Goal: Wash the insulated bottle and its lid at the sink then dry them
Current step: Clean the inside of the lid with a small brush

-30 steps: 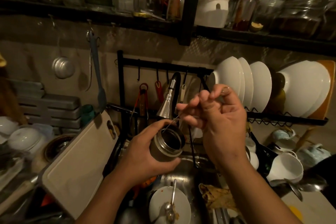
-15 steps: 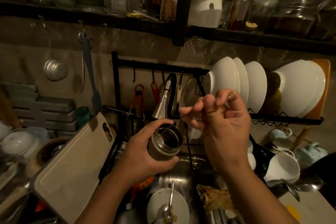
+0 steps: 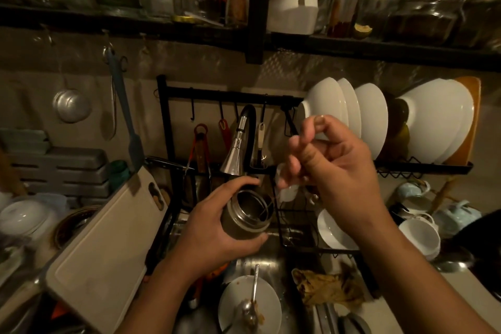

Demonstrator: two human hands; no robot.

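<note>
1. Bottle (image 3: 244,225) of dull steel, the insulated one, is held in the air over the sink (image 3: 271,260), just below the nozzle of the faucet (image 3: 235,152). It is tilted, with its open mouth turned up and toward the right.
2. The left hand (image 3: 214,230) holds the bottle's body; its grip is wrapped round it, fingers over the far side and thumb under the near side.
3. The right hand (image 3: 339,171) is raised to the right of the bottle and above it, in front of the white bowls (image 3: 352,114) on the rack. Its fingers are curled with the tips close together, but they are blurred, so I cannot tell whether this grip pinches anything.
4. A thin wire-like line shows inside the bottle's mouth.
5. Near in the sink lies a white plate (image 3: 233,295) with a spoon (image 3: 253,287) and food scraps on it; a crumpled brownish cloth (image 3: 325,287) lies just right of it.
6. A pale cutting board (image 3: 108,252) leans at the left, and white cups (image 3: 420,233) stand on the table at the right.
</note>
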